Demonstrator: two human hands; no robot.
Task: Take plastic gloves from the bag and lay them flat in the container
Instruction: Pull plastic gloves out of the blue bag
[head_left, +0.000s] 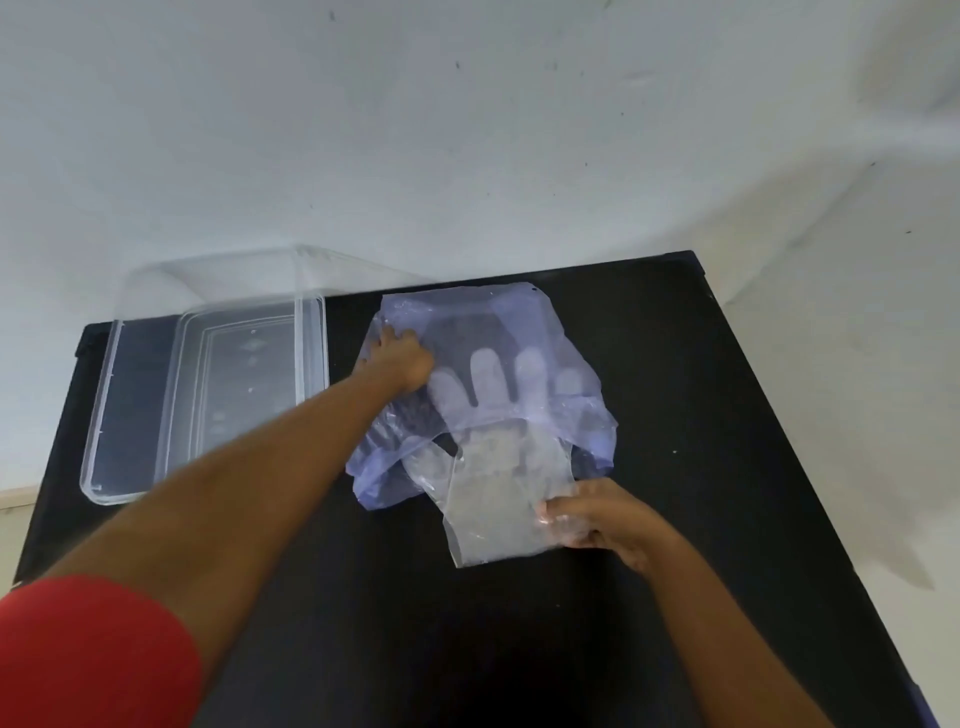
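Observation:
A thin bluish plastic bag (519, 322) lies on the black table, its mouth toward me. Clear plastic gloves (493, 493) stick halfway out of it; their finger shapes show through the bag's film. My left hand (402, 358) presses down on the bag's left side, fingers closed on the film. The cuff edge of the gloves is pinched in my right hand (592, 519), near the bag's mouth. A clear rectangular container (104, 415) stands at the table's left, with nothing visible inside it.
The black table (727, 415) ends at a white wall behind and to the right. Its back right corner is near the bag. The container's far end overhangs the table's back edge. My red sleeve (88, 654) fills the lower left.

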